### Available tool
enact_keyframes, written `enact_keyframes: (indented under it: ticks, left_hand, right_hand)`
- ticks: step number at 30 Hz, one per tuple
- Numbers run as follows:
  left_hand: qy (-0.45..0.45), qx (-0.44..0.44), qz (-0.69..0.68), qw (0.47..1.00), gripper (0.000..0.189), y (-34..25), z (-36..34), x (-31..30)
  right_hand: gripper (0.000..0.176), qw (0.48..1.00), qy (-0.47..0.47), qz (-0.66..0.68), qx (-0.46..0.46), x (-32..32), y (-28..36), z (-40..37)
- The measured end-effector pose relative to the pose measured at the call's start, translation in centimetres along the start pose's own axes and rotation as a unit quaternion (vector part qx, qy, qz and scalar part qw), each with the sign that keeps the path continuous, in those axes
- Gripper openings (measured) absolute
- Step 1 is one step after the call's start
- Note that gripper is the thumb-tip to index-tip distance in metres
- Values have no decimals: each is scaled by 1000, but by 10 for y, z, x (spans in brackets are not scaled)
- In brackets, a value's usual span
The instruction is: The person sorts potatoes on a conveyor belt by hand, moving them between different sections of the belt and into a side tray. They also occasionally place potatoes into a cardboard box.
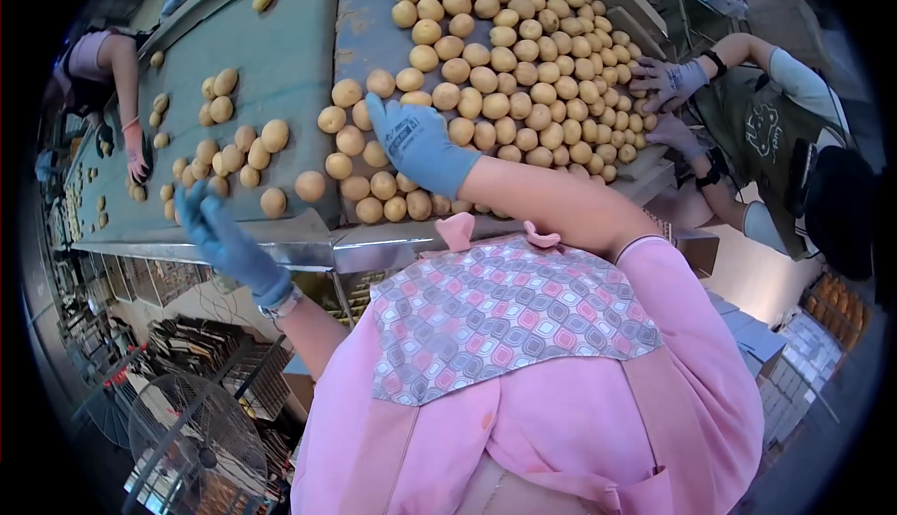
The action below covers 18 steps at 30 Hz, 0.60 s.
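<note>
Many round yellow potatoes (509,57) lie on a grey-green conveyor belt (280,38). My right hand (418,145), in a blue glove, reaches out flat over the near potatoes of the dense pile, fingers extended, gripping nothing. My left hand (222,235), also in a blue glove, hovers at the belt's near metal edge (308,246) with fingers spread and empty. It is close to a small loose group of potatoes (234,155). My pink top and patterned bib fill the bottom of the view.
A co-worker on the right has gloved hands (668,80) on the potato pile. Another person (103,76) reaches onto the belt at the far left. A floor fan (196,440) and stacked racks stand below the belt at lower left.
</note>
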State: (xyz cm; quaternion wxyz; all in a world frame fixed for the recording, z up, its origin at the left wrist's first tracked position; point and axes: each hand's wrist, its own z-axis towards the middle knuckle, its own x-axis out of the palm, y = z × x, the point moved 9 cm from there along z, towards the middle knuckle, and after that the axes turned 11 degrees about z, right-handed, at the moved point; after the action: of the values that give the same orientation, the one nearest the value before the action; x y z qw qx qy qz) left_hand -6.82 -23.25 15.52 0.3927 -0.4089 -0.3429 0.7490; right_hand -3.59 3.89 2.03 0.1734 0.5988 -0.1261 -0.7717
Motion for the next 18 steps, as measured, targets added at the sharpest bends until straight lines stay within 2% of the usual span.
enact_keyframes:
  ticks: [1,2,3,5,6,7,8,9,10,12,13,14,15,17,18]
  left_hand:
    - [112,-12,46,993,47,-13,-13,42]
    - [201,-6,27,979,47,-26,-30,79]
    - [255,62,128,956,55,-53,-48,105]
    - [281,282,239,886,61,-105,-77,148]
    - [307,297,235,873,61,-105,-89,161]
    - [334,313,232,858,62,-98,-104,171]
    - [359,329,229,843,62,-92,-117,179]
    - [411,292,234,831,56,-74,-117,180]
    - [361,291,224,857,53,-76,-103,166]
    - [251,283,205,903,47,-78,-73,124]
    - [115,224,203,946,41,-59,-50,79]
    - [-20,157,198,967,35,-35,-33,24]
    - [-119,172,156,965,29,-32,-21,-22]
    - [-179,41,298,937,38,31,-13,-116]
    - [-208,18,357,910,42,64,-22,-143]
  right_hand:
    - [42,999,1,50,6,16,-18,2]
    - [48,986,30,164,14,3,-27,1]
    - [55,959,58,275,28,-13,-35,0]
    - [60,910,10,410,61,-37,-41,-14]
    - [62,876,-11,475,79,-46,-43,-23]
    - [77,783,86,601,132,-45,-36,-26]
    - [77,755,107,635,123,-48,-30,-37]
    - [78,725,127,667,112,-52,-22,-46]
    - [78,694,147,698,100,-56,-18,-55]
    - [67,849,86,521,28,-88,-34,-69]
    - [62,907,53,418,-10,-104,-43,-78]
    - [56,949,20,312,-45,-119,-48,-90]
    - [54,961,23,273,-39,-117,-61,-105]
    - [50,977,27,210,-32,-104,-85,-129]
    - [49,981,27,188,-28,-99,-91,-138]
